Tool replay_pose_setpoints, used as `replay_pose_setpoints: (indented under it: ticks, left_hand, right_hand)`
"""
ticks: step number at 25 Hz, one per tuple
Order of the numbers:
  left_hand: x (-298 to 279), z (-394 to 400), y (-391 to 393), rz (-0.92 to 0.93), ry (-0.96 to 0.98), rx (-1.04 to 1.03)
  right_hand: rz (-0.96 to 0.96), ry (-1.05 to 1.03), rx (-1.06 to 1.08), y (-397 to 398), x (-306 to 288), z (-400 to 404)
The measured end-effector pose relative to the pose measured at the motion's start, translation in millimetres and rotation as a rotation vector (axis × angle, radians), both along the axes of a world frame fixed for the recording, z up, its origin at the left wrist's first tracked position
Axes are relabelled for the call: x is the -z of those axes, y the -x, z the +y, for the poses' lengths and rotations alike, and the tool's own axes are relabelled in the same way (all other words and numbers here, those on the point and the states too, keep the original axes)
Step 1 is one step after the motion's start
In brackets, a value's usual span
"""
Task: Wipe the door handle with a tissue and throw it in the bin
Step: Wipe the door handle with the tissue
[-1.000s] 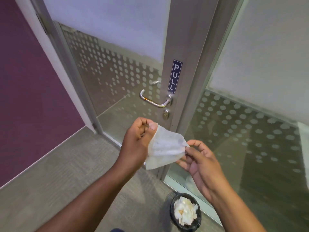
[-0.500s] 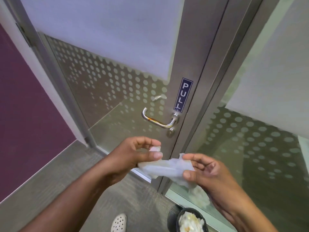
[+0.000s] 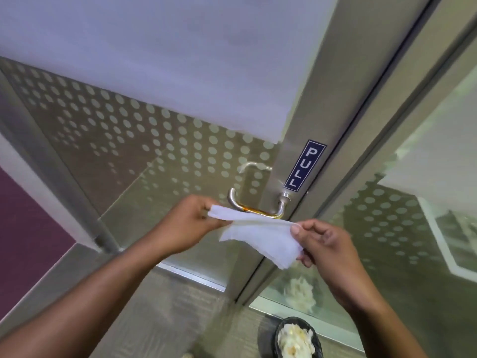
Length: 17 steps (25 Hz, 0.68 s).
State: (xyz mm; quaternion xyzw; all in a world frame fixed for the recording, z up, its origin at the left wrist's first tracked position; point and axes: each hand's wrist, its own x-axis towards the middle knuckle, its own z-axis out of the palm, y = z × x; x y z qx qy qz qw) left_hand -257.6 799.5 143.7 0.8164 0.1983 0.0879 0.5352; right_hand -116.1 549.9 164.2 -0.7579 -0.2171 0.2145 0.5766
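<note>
While both hands stretch it between them, the tissue [image 3: 260, 236] hangs just in front of and slightly below the door handle [image 3: 258, 208], its upper edge crossing the lower bar of that handle in the head view; whether paper and metal actually touch cannot be told. The tissue is white, creased and folded over, with a loose corner drooping toward the lower right. The left hand [image 3: 191, 223] pinches its left end between thumb and fingers, the hand otherwise curled closed. The right hand [image 3: 322, 244] pinches the right side with thumb and forefinger, and the remaining fingers curl loosely under the sheet.

The door handle is a curved metal lever with an orange-brown reflection or stain along its bar, fixed at its right end to the metal door frame [image 3: 317, 104]. Just above that mounting, a blue sign [image 3: 304, 165] reads PULL in white letters running downward. The glass of the door [image 3: 129, 140] is frosted above and patterned with pale dots below, and a second glass panel [image 3: 402, 223] with the same dots stands to the right of the frame.

Down at the bottom edge, the bin [image 3: 296, 339] sits on the grey carpet [image 3: 160, 306], near the foot of the glass, a dark container already holding crumpled white paper. A purple wall [image 3: 28, 228] fills the left side.
</note>
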Motion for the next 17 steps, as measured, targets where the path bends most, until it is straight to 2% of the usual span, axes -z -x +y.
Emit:
replay_pose_setpoints:
  ticks: [2, 4, 9, 12, 15, 17]
  left_hand:
    - [6.7, 10.8, -18.9, -0.021, 0.159, -0.076]
    - [13.4, 16.4, -38.9, -0.037, 0.221, -0.147]
    - [29.7, 18.9, -71.0, -0.020, 0.200, -0.329]
    - [35.4, 24.5, -71.6, -0.048, 0.206, -0.313]
    - [33.6, 28.1, -63.5, -0.048, 0.178, -0.318]
    - [28.9, 28.1, -57.4, -0.120, -0.002, -0.412]
  right_hand:
    - [0.057, -0.029, 0.100, -9.3, 10.4, 14.9]
    - [0.028, -0.007, 0.205, -19.2, 20.9, 27.3]
    - [-0.127, 0.133, 0.314, -30.3, 41.5, 34.0]
    - [-0.176, 0.177, 0.328, -25.2, 45.2, 33.0]
    - [-0.534, 0.219, 0.332, -9.8, 38.1, 41.5]
    - [-0.785, 0.206, 0.173, 3.7, 32.4, 61.8]
